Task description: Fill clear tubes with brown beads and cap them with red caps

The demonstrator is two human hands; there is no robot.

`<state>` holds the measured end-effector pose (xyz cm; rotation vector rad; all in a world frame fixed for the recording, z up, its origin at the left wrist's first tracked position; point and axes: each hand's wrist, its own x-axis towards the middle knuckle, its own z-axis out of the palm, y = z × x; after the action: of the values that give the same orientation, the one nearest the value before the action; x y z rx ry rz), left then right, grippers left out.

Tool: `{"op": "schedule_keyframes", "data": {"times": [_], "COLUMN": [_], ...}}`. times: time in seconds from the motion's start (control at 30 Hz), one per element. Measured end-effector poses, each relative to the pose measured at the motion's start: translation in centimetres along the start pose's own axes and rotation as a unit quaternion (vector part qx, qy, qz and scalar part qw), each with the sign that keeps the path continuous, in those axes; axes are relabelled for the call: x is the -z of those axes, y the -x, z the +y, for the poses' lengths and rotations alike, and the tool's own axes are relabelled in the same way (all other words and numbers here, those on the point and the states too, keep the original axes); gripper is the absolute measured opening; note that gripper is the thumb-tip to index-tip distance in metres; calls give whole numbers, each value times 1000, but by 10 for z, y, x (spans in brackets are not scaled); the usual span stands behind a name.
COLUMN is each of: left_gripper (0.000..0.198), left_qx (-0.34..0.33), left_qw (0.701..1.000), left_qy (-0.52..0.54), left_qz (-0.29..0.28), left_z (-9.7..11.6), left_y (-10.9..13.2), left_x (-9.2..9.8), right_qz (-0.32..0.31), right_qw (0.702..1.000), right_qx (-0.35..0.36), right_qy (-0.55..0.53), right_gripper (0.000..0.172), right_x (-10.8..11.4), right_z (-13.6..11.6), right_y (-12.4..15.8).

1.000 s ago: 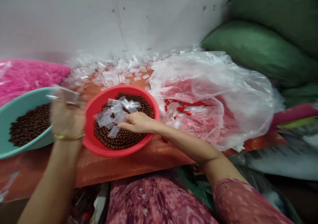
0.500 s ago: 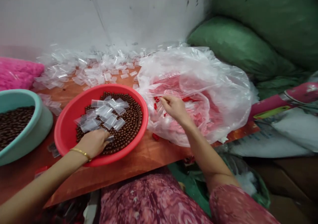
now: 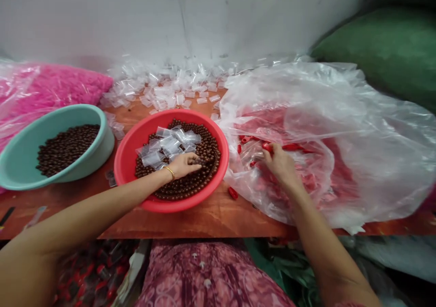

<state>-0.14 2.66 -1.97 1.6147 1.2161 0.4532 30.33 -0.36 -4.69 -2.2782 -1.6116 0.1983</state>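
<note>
My left hand (image 3: 185,165), with a gold bracelet at the wrist, is over the brown beads (image 3: 184,189) in a red basin (image 3: 125,161). Its fingers are closed on what looks like a small clear plastic sleeve (image 3: 198,161), dark against the beads. A loose pile of flat clear sleeves (image 3: 166,144) lies on the beads beside that hand. Over the opened clear plastic bag (image 3: 316,93) on the right, my right hand (image 3: 279,162) pinches a small red plastic piece (image 3: 267,147). More red pieces (image 3: 291,147) lie inside the bag around its fingers.
A teal basin (image 3: 105,130) of darker beads stands at left, before a bag of pink pieces (image 3: 64,86). Clear sleeves (image 3: 166,89) are scattered along the wall. One red piece (image 3: 233,193) lies on the orange tabletop (image 3: 204,223). A green sack (image 3: 381,48) is behind right.
The view has turned left, showing more of the teal basin and pink bag. My left hand has moved from the basin's near side towards its right. A red piece now shows in my right fingers.
</note>
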Motion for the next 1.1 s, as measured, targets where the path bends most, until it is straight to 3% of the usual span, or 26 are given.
{"op": "schedule_keyframes", "data": {"times": [0.07, 0.13, 0.27, 0.37, 0.5, 0.6, 0.7, 0.9, 0.97, 1.1], "left_gripper": [29, 39, 46, 43, 40, 43, 47, 46, 41, 31], "left_qx": [3, 3, -1, -12, -20, -32, -54, -83, -91, -87], "left_qw": [988, 971, 943, 925, 918, 925, 931, 942, 945, 959], "left_qy": [154, 235, 329, 377, 389, 367, 351, 321, 308, 264], "left_qz": [-21, -35, -54, -53, -70, -91, -89, -62, -64, -54], "left_z": [3, 10, 26, 32, 32, 33, 33, 35, 36, 38], "left_y": [3, 11, 33, 44, 48, 49, 50, 54, 55, 55], "left_x": [7, 15, 27, 29, 25, 23, 22, 25, 25, 21], "right_qz": [33, 30, -76, -159, -270, -283, -250, -250, -200, -25], "right_qw": [989, 949, 799, 722, 673, 681, 728, 781, 821, 903], "right_qx": [0, -26, -125, -137, -82, 0, 95, 218, 263, 332], "right_qy": [-143, -312, -584, -660, -684, -676, -631, -528, -466, -271], "right_gripper": [30, 31, 36, 28, 28, 32, 32, 27, 26, 36], "right_x": [7, 15, 35, 51, 57, 48, 34, 17, 17, 19], "right_z": [3, 0, -26, -55, -96, -128, -152, -159, -156, -154], "right_y": [3, 7, 19, 27, 39, 50, 59, 63, 60, 58]}}
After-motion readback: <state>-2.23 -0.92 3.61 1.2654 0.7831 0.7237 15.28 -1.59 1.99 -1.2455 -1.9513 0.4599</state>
